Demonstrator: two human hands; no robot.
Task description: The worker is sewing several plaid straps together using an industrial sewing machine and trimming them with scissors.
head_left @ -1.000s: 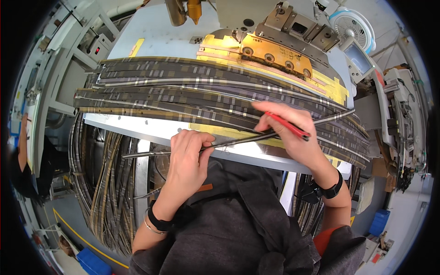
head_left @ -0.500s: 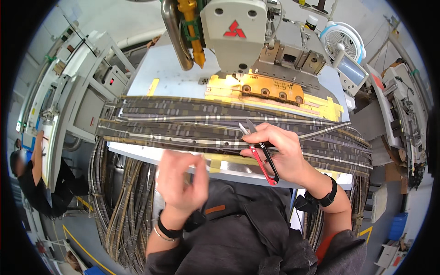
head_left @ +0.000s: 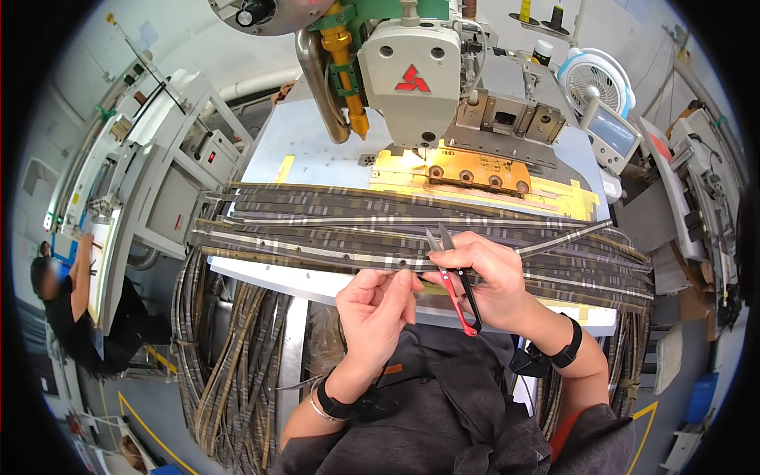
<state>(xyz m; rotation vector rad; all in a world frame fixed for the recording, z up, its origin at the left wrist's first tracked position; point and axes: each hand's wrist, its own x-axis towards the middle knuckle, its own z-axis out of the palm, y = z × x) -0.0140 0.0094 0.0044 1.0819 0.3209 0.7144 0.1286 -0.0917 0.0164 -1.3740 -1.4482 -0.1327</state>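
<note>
My right hand [head_left: 497, 275] is closed around a pair of red and black thread snips [head_left: 469, 310], blades pointing up and away from me. Its fingers lie over a bundle of long dark patterned straps [head_left: 317, 223] that runs across the sewing table. Close by on the left, my left hand [head_left: 372, 313] has thumb and finger pinched at the near edge of a strap with small dark spots [head_left: 346, 256]. Whether a thread or the strap edge is between those fingertips cannot be made out.
An industrial sewing machine head [head_left: 410, 83] stands over the table, with a yellow clamp plate [head_left: 479, 168] beneath it. More straps [head_left: 229, 356] hang off the front edge. A fan [head_left: 595, 83] and control screen [head_left: 613, 131] sit at right. Another person [head_left: 87, 309] works at far left.
My left hand has moved right and up to the strap edge beside the snips, and its fingers are now pinched there. My right hand still grips the snips. The view has shifted slightly.
</note>
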